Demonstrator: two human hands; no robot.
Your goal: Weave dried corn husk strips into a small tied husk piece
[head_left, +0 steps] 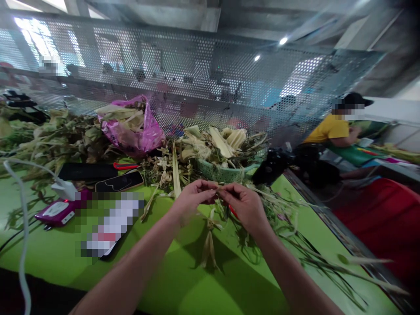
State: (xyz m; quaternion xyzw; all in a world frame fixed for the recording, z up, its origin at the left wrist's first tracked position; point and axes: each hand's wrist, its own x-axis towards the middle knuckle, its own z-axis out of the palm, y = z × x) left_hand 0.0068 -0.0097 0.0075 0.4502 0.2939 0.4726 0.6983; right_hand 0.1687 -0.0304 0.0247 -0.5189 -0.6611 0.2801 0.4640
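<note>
My left hand [200,194] and my right hand [241,201] meet above the green table, thumbs and fingertips pinched together. Whatever lies between the fingertips is too small to make out; it looks like a thin pale strip. Just below them is a small tied bundle of dried corn husk [209,247], knotted near its top and splayed in points at the bottom. I cannot tell whether it hangs or lies on the table. A red object [233,211], partly hidden, shows beside my right hand. Dry stalks and green scraps [249,243] lie under that hand.
Behind my hands stands a green basket [226,174] heaped with husks. A pink plastic bag [133,131] of husks is further left. Phones [120,181], a red-handled tool [126,166] and a purple power strip [59,212] lie left. A person in yellow [331,127] works at right.
</note>
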